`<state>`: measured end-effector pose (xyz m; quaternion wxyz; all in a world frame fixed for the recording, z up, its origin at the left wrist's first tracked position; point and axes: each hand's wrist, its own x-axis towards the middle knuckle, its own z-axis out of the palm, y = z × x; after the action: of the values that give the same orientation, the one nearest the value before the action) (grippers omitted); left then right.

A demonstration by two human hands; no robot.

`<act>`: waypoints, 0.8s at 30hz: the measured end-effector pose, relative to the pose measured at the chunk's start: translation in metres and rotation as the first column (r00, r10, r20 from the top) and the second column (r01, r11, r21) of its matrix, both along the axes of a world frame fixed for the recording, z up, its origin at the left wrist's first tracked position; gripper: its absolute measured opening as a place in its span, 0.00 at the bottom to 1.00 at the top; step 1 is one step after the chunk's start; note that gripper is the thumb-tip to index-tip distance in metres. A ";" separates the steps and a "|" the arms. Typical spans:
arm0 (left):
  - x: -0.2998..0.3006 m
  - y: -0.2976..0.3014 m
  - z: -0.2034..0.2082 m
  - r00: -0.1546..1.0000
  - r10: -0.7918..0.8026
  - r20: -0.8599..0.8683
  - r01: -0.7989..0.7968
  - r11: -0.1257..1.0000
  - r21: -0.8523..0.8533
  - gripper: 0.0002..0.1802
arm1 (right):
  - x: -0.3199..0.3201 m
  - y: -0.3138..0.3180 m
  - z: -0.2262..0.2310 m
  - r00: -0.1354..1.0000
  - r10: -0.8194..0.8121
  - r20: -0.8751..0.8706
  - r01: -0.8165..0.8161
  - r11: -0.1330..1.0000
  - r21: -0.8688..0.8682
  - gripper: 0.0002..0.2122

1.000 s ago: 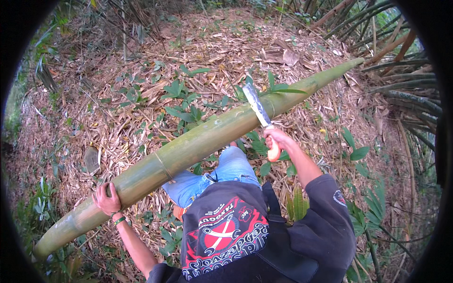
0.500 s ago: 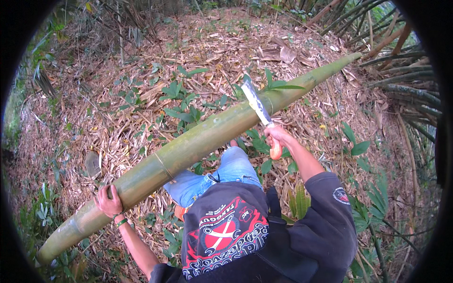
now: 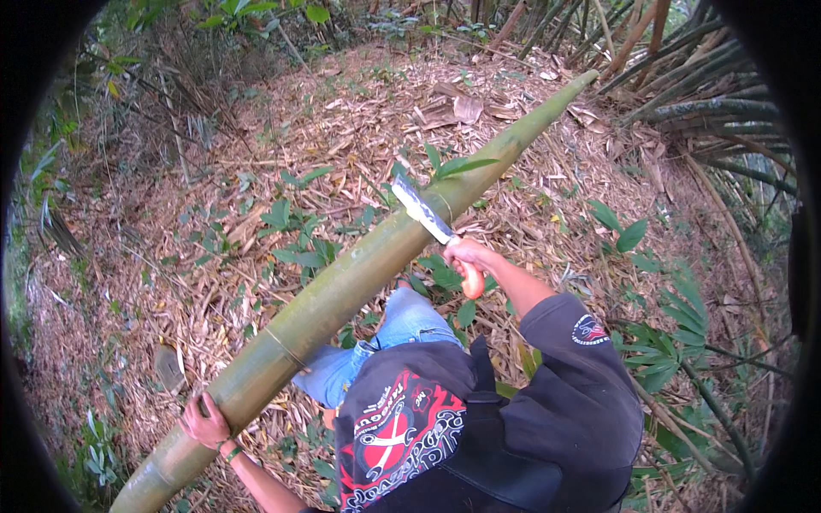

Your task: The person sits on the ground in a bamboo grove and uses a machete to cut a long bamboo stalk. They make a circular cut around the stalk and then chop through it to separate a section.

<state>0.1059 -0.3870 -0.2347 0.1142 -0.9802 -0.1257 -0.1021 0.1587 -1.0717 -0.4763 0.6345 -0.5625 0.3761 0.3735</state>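
A long, thick green bamboo pole (image 3: 329, 299) runs slantwise across the view, from the lower left to a narrow far end at the upper right. My left hand (image 3: 205, 421) holds its near-left part, with a green band on the wrist. My right hand (image 3: 466, 253) is closed around the orange-brown handle of a machete (image 3: 419, 208). The blade lies across the top of the pole, close to a ring-like joint, its tip pointing up and left. Whether the edge has cut into the bamboo, I cannot tell.
Dry bamboo leaves and husks (image 3: 256, 214) cover the ground. Small green plants (image 3: 299, 244) grow beside the pole, with leafy stems (image 3: 667, 342) at my right. A clump of bamboo stalks (image 3: 718, 107) stands at the upper right. My jeans-clad legs (image 3: 410, 321) are close to the pole.
The view has shifted, so the pole's far end sits further left in the picture. Relative to the pole, my hands and the machete keep nearly the same places.
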 end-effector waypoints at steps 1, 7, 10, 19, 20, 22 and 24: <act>-0.005 -0.005 0.001 1.000 0.008 -0.005 -0.008 1.000 0.003 0.18 | -0.001 -0.001 0.007 0.995 0.100 0.011 -0.097 0.986 -0.138 0.07; -0.010 -0.003 -0.001 0.999 0.030 -0.017 -0.030 1.000 -0.009 0.17 | -0.001 0.004 0.019 0.999 -0.048 0.020 0.047 0.998 0.052 0.09; -0.001 -0.007 0.003 1.000 0.000 0.000 0.000 1.000 -0.006 0.17 | -0.011 0.002 -0.007 0.996 -0.087 0.034 0.080 0.981 0.179 0.10; -0.005 -0.008 0.004 1.000 0.023 0.014 -0.022 1.000 -0.015 0.16 | 0.096 -0.040 0.097 0.743 -0.180 0.644 0.349 0.926 -0.144 0.10; -0.007 -0.008 0.004 1.000 0.023 0.007 -0.023 1.000 -0.015 0.16 | 0.107 -0.036 0.114 0.714 -0.287 0.638 0.451 0.886 -0.107 0.11; -0.006 -0.009 0.005 1.000 0.018 -0.001 -0.018 1.000 -0.021 0.16 | 0.103 -0.032 0.084 0.585 -0.371 0.721 0.568 0.822 -0.037 0.11; 0.000 -0.012 0.005 1.000 0.014 -0.003 -0.014 1.000 -0.026 0.17 | 0.051 -0.016 0.022 0.729 -0.269 0.629 0.448 0.883 -0.141 0.09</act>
<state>0.1058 -0.3986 -0.2301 0.1026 -0.9808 -0.1336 -0.0983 0.2102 -1.0873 -0.4538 0.6928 -0.6507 0.3107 -0.0098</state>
